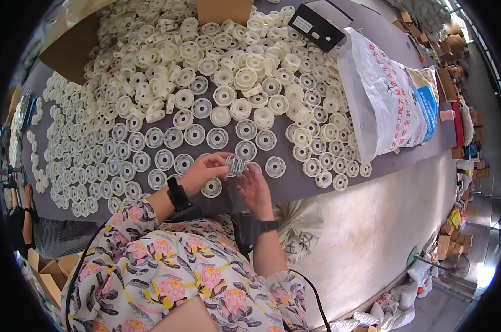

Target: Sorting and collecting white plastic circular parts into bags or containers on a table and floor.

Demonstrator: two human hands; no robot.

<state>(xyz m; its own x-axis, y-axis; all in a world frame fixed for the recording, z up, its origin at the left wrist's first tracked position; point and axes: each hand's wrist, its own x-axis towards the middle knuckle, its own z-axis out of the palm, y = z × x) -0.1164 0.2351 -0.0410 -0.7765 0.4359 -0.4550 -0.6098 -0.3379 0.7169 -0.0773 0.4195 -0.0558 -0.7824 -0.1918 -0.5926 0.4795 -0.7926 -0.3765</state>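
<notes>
Near the table's front edge, my left hand [205, 171] pinches a short stack of shiny metal rings [235, 166] between thumb and fingers. From the other side, my right hand [255, 191] has its curled fingertips at the right end of the same stack, palm turned partly up. White plastic wheel-shaped parts lie flat just beyond and beside the hands, such as a wheel [275, 166] to the right and another wheel [211, 187] below my left wrist. Many of those nearby have a silvery ring in the middle. The fingers partly cover the stack.
A large heap of cream plastic wheels [156, 61] covers the far side of the grey table [295, 187]. Cardboard boxes [224, 11] stand behind it. To the right are a printed plastic sack [386, 99] and a black box [317, 26]. Another person's arm [27, 216] shows far left.
</notes>
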